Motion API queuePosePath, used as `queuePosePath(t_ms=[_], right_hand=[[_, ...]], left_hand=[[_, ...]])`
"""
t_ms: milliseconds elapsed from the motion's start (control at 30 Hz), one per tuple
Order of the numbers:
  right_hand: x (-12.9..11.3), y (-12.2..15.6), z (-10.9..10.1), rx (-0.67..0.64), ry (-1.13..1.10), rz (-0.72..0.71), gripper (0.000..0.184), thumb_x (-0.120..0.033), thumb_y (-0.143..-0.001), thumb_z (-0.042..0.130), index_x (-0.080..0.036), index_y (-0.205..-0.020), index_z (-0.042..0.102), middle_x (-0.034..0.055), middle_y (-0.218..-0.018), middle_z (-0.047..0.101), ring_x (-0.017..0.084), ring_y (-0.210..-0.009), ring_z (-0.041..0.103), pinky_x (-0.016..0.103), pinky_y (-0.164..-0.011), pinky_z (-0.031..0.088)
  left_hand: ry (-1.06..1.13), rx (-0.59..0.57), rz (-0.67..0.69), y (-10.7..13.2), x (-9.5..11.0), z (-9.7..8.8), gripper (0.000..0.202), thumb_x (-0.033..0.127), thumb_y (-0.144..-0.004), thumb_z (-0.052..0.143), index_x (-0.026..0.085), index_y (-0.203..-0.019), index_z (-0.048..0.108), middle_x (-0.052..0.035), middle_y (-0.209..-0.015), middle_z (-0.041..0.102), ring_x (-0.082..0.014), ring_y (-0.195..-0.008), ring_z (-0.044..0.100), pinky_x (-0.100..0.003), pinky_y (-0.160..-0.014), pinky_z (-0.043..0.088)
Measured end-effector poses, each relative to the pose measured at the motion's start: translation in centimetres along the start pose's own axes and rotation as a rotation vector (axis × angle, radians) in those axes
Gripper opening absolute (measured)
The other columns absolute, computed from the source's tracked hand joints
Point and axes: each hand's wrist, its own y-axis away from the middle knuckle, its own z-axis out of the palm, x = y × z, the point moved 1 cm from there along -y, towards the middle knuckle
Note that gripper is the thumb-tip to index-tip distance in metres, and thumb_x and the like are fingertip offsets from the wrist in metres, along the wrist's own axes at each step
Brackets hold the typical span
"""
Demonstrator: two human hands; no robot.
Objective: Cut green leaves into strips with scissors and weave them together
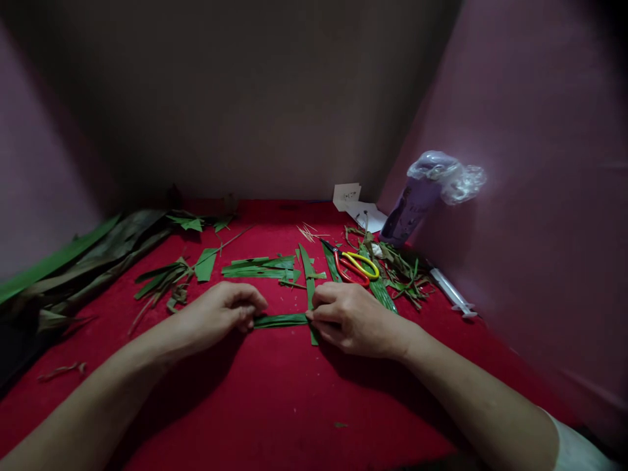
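Note:
A narrow green leaf strip (280, 320) lies flat on the red cloth (275, 392) between both hands. My left hand (220, 315) has its fingers curled and pinches the strip's left end. My right hand (350, 317) pinches the right end, its fingers closed where the strip crosses a second, upright leaf strip (309, 275). More cut green strips (260, 267) lie just beyond the hands.
Scissors with red and yellow handles (356, 267) lie right of centre amid leaf scraps (405, 273). A purple bottle with a plastic wrap (417, 199), white paper (360, 206) and a syringe-like tool (454, 294) are at the right. Long leaves (83, 258) pile at the left. Walls enclose all sides.

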Motion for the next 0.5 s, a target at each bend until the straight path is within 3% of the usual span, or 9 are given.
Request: queuePosePath(t_ms=[67, 167, 267, 367, 500], right_hand=[[0.1, 0.0, -0.1, -0.002, -0.040, -0.006, 0.020, -0.015, -0.083, 0.048, -0.014, -0.070, 0.063, 0.0035, -0.075, 0.055, 0.012, -0.068, 0.047, 0.025, -0.062, 0.034], [0.1, 0.0, -0.1, 0.008, -0.044, -0.016, 0.020, -0.016, -0.083, 0.049, -0.014, -0.070, 0.064, 0.0041, -0.075, 0.055, 0.013, -0.068, 0.047, 0.026, -0.062, 0.034], [0.0, 0.0, -0.1, 0.009, 0.000, -0.027, 0.020, -0.016, -0.082, 0.050, -0.015, -0.067, 0.063, 0.0040, -0.073, 0.054, 0.014, -0.069, 0.046, 0.027, -0.062, 0.033], [-0.1, 0.0, -0.3, 0.002, 0.050, -0.032, 0.020, -0.017, -0.081, 0.050, -0.016, -0.066, 0.062, 0.0033, -0.072, 0.054, 0.014, -0.068, 0.045, 0.028, -0.062, 0.032], [-0.1, 0.1, -0.2, 0.006, 0.082, -0.024, 0.021, -0.020, -0.081, 0.050, -0.017, -0.063, 0.060, 0.0025, -0.070, 0.053, 0.014, -0.066, 0.044, 0.028, -0.060, 0.030]], left_hand=[[0.148, 0.015, -0.082, -0.2, -0.1, -0.3, 0.016, 0.026, -0.071, 0.052, 0.015, -0.080, 0.060, -0.0005, -0.060, 0.058, -0.0149, -0.057, 0.054, -0.029, -0.059, 0.043], [0.151, 0.030, -0.062, -0.4, -0.2, 0.2, 0.017, 0.031, -0.069, 0.056, 0.016, -0.075, 0.060, 0.0018, -0.056, 0.055, -0.0129, -0.052, 0.050, -0.026, -0.054, 0.040], [-0.055, 0.135, -0.018, -0.8, -0.4, 1.2, 0.028, 0.042, -0.073, 0.052, 0.017, -0.062, 0.059, 0.0034, -0.050, 0.048, -0.0120, -0.047, 0.044, -0.024, -0.047, 0.033], [-0.273, 0.257, 0.037, -1.2, -0.6, 2.1, 0.026, 0.043, -0.069, 0.057, 0.019, -0.059, 0.061, 0.0016, -0.055, 0.054, -0.0140, -0.053, 0.048, -0.025, -0.051, 0.033], [-0.409, 0.239, 0.038, -1.1, 0.0, 2.5, 0.012, 0.034, -0.066, 0.061, 0.023, -0.067, 0.065, 0.0008, -0.067, 0.062, -0.0164, -0.064, 0.054, -0.026, -0.055, 0.034]])
